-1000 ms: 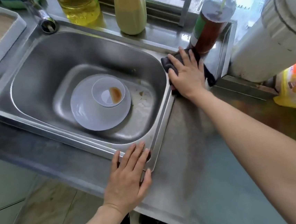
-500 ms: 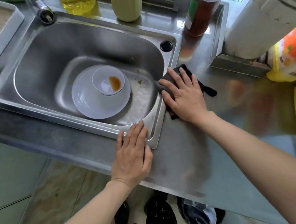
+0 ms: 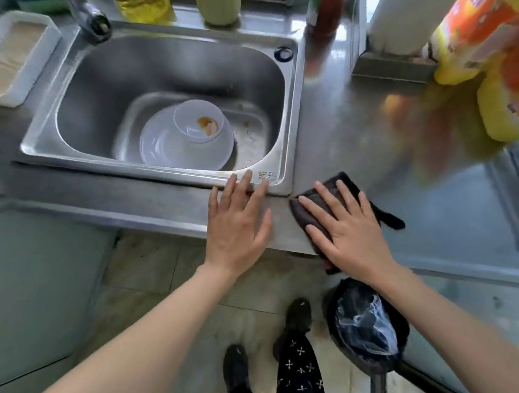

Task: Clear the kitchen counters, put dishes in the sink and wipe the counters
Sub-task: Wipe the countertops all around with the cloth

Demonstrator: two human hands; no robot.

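- The right hand (image 3: 350,232), lower centre of the frame, lies flat on a dark cloth (image 3: 334,184). Its fingers (image 3: 328,199) are straight and spread, pressing the cloth down rather than gripping it. Judgement: a flat palm spreads pressure for wiping.
- The cloth sits on the steel table (image 3: 355,123) at its front edge, just right of the sink's lower right corner. One end appears to overhang that edge.
- The left hand (image 3: 238,223) rests open on the table just left of the cloth and holds nothing. Its fingertips touch the rim of the sink (image 3: 294,113). Judgement: it braces the body during the wipe.
- A white plate (image 3: 165,148) lies in the sink basin with a small bowl (image 3: 200,122) on it, the bowl carrying orange residue. Judgement: the dish step looks done.
- Orange-and-yellow bottles (image 3: 483,32) stand at the right edge of the frame and a white tray (image 3: 7,59) at upper left. Judgement: the table around them is not yet wiped.
- A lined bin (image 3: 365,322) stands on the floor below the right hand. Judgement: well placed to catch debris swept off the edge.
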